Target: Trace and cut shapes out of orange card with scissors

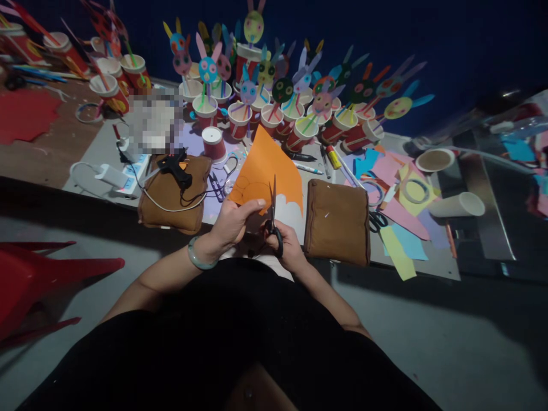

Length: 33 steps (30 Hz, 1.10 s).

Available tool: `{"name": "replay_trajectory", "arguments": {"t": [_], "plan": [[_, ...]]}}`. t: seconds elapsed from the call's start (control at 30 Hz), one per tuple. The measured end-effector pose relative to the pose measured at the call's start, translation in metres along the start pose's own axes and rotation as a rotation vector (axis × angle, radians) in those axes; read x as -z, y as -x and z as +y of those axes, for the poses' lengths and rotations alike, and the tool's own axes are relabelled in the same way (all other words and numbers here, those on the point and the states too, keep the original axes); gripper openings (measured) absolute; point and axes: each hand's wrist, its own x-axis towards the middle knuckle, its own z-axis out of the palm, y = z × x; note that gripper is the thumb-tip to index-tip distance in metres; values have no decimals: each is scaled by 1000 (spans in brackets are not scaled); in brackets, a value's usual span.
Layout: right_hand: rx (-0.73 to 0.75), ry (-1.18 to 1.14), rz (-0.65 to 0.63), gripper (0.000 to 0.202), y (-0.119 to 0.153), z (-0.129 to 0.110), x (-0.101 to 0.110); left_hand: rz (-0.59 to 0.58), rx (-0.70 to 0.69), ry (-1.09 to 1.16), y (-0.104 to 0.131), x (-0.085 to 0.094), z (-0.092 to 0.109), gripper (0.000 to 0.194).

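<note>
**Two hands, orange paper (278, 165) and scissors (273, 210)**

Head view: the left hand (233, 222) pinches the paper's near edge; the right hand (289, 246) grips the scissors, blades pointing up across the sheet, between two brown cushions (338, 222).

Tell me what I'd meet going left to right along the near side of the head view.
Red stool, left cushion, left hand gripping orange paper, right hand holding scissors, right cushion, second scissors, tape roll.
</note>
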Motion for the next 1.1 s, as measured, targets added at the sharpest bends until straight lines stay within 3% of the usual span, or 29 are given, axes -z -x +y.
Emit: {"name": "replay_trajectory", "arguments": {"t": [0.13, 0.4, 1.1], "plan": [[-9, 11, -4, 58, 0, 0, 1, 2, 42, 2, 0, 1, 1, 24], [10, 38, 0, 59, -2, 1, 4, -12, 0, 10, -3, 2, 0, 13], [-4, 31, -30, 54, -3, 2, 8, -32, -21, 1, -4, 2, -1, 14]]}}
